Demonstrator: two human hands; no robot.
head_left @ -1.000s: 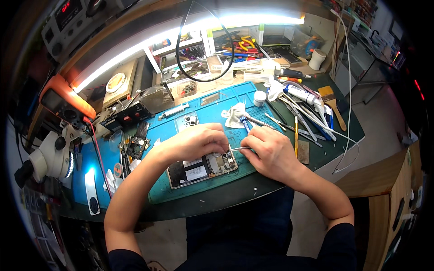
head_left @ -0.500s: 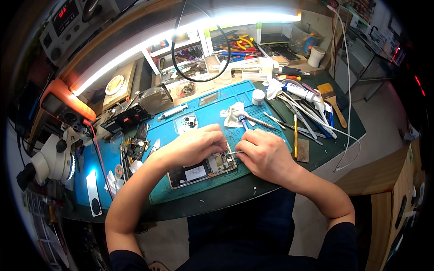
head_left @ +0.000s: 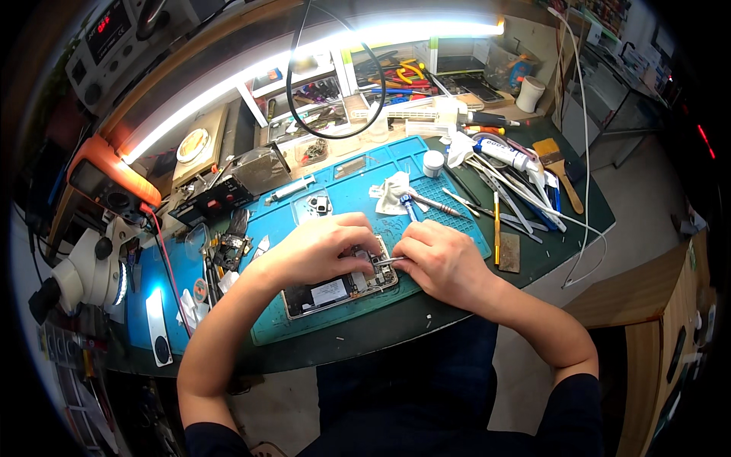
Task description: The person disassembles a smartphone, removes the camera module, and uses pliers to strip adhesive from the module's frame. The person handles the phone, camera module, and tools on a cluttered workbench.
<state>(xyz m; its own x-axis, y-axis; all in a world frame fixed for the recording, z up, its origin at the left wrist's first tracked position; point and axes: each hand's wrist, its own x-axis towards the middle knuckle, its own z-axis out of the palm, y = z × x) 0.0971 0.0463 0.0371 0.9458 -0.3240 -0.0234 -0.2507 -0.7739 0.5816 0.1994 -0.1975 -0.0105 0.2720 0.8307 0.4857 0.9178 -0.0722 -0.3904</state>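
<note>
An opened phone [head_left: 329, 293] lies on the blue work mat [head_left: 426, 282], its black battery with a white label and its circuit board showing. My left hand [head_left: 327, 247] hovers over the far part of the phone, thumb and fingers curled but apart; whether a fingertip touches the board is unclear. From the right, my right hand [head_left: 445, 259] is closed on a thin metal tool [head_left: 391, 260], probably tweezers, whose tip points left at the board's right edge. Most of this tool is hidden by the fingers. A blue-handled tool [head_left: 411, 209] stands just beyond the right hand.
Beyond the hands are a white jar [head_left: 433, 164], a crumpled tissue [head_left: 394, 192] and a syringe [head_left: 293, 189]. Tweezers and sticks crowd the right, with a brush [head_left: 560, 171]. An orange multimeter [head_left: 110, 179] stands left; a black cable loop [head_left: 292, 84] hangs ahead.
My left thumb and fingers have parted, and the thumb has dropped toward the board. The right hand has shifted slightly left with its tool. The phone stays in place.
</note>
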